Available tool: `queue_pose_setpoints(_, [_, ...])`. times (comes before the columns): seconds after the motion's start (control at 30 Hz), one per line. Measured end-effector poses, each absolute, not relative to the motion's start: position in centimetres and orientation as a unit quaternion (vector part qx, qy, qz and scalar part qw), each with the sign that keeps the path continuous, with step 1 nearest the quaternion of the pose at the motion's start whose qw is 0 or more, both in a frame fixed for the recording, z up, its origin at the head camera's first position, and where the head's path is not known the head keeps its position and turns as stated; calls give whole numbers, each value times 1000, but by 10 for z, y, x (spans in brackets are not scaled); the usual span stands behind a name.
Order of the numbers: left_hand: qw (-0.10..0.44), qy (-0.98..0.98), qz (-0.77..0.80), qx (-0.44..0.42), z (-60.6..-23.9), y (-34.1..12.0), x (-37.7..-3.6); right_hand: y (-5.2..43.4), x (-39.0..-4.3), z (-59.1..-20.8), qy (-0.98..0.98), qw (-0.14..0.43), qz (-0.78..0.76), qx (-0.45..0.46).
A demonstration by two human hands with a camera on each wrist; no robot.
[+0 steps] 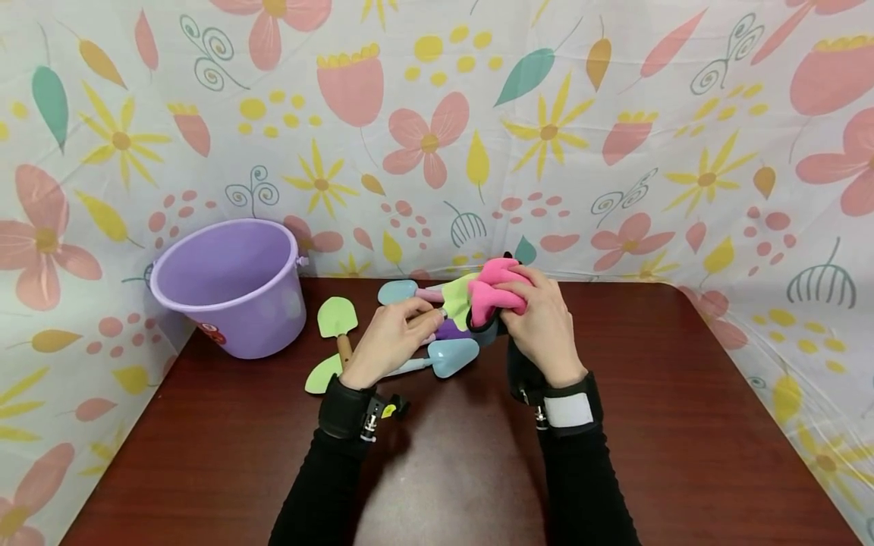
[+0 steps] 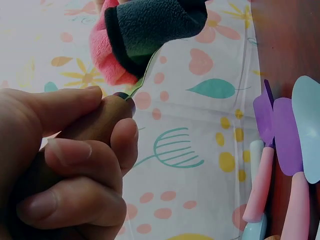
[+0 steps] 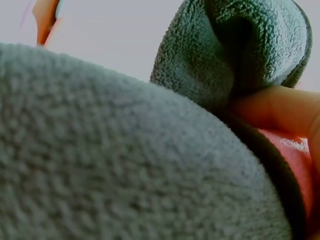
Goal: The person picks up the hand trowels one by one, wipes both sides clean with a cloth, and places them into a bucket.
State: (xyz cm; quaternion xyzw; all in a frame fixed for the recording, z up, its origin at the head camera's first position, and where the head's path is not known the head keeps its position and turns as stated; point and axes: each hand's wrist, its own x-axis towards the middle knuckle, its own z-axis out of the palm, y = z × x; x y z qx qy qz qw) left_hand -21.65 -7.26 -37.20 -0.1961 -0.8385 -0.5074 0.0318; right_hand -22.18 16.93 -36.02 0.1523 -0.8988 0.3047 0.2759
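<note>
My left hand [image 1: 391,339] grips the wooden handle [image 2: 97,122] of a small garden tool, whose light green head [image 1: 456,298] points right. Pink-and-grey cloth [image 1: 497,282] with dark edging is bunched in my right hand [image 1: 548,327], fingers curled into it. The cloth lies against the green head and covers its far end, so the head's full shape is hidden. In the right wrist view the grey side of the cloth [image 3: 110,155] fills most of the picture. Below the hands lies a light blue trowel [image 1: 454,357].
A purple bucket [image 1: 276,318] stands at the back left of the brown table [image 1: 683,425]. Beside it lie green trowels [image 1: 337,316]. Behind my hands are another blue-headed tool [image 1: 397,292] and purple-headed tools [image 2: 286,135] with pink handles. Patterned fabric [image 1: 437,220] hangs behind the table.
</note>
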Motion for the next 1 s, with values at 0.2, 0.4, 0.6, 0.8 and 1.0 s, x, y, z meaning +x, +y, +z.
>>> queue_pose_setpoints(0.2, [24, -834, -512, -203, -374, -72, -218, 176, -218, -356, -896, 296, 308, 119])
queue_pose_setpoints(0.4, [24, -838, -504, -207, -375, -73, -218, 178, -212, -347, -888, 317, 316, 103])
queue_pose_setpoints(0.6, [32, -851, -484, -201, -376, -72, -219, 173, -204, -341, -883, 325, 316, 125])
queue_pose_setpoints(0.8, [33, -853, -485, -190, -377, -71, -219, 161, -199, -339, -877, 329, 306, 170])
queue_pose_setpoints(1.0, [29, -853, -485, -189, -377, -70, -219, 141, -198, -342, -881, 307, 295, 204])
